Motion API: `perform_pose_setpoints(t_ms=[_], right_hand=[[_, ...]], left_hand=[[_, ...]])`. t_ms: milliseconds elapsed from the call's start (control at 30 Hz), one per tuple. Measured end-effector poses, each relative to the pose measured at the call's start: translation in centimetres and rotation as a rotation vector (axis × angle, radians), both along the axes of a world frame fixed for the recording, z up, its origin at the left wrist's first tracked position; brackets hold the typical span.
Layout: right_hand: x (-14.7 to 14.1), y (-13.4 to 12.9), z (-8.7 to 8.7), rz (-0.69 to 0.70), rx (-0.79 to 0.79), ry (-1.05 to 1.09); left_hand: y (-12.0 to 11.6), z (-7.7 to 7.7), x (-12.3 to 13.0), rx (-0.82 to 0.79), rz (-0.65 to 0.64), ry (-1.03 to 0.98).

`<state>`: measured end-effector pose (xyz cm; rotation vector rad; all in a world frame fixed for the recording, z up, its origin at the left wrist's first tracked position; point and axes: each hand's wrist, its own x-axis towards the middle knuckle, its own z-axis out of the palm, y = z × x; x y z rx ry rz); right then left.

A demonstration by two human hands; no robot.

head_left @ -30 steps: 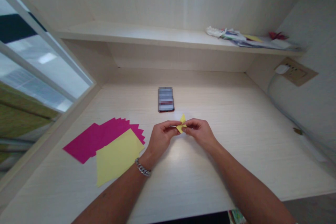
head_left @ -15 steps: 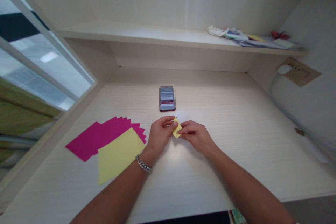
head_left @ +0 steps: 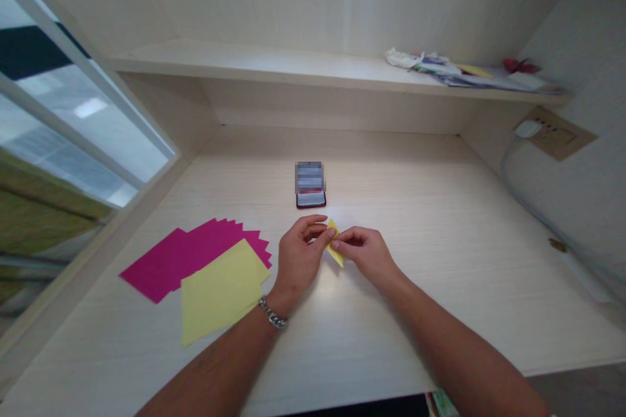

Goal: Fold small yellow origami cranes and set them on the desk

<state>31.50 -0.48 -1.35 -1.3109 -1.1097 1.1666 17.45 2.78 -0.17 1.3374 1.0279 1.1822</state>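
A small folded piece of yellow paper (head_left: 336, 255) is pinched between my two hands, just above the desk. My left hand (head_left: 302, 251) grips its left side, the thumb lying across the paper. From the right, my right hand (head_left: 366, 251) closes thumb and fingers on the same piece. The fingers partly cover it, so its folds are hard to make out. Left of my left hand lie yellow paper sheets (head_left: 220, 293), overlapping a fanned set of magenta paper sheets (head_left: 161, 264). A phone (head_left: 310, 184) with a blurred screen lies flat just beyond my hands.
The pale wooden desk (head_left: 440, 221) runs back to a raised shelf (head_left: 293, 65), which bears papers and a crumpled white item (head_left: 403, 58) at right. A white cable (head_left: 518, 192) drops from the wall socket (head_left: 557, 133) to the desk's right side. A framed glass panel (head_left: 88, 98) borders the left.
The folded yellow paper has turned in my fingers and now shows a narrower shape pointing down to the right. My right thumb has moved onto it. The phone and sheets stay put.
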Motion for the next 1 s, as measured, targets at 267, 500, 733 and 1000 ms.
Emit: perform_pose_setpoints(t_ms=[267, 500, 733, 1000], right_hand=[[0.3, 0.3, 0.1, -0.125, -0.012, 0.209], [-0.1, 0.1, 0.6, -0.113, -0.056, 0.377], [-0.1, 0.3, 0.6, -0.102, 0.017, 0.348], [0.2, -0.2, 0.5, -0.169, 0.223, -0.276]], left_hand=[[0.5, -0.8, 0.0, -0.171, -0.155, -0.092], [0.3, -0.7, 0.1, -0.117, -0.161, -0.053], [0.0, -0.2, 0.0, -0.034, -0.113, -0.036], [-0.5, 0.2, -0.1, 0.062, 0.002, 0.202]])
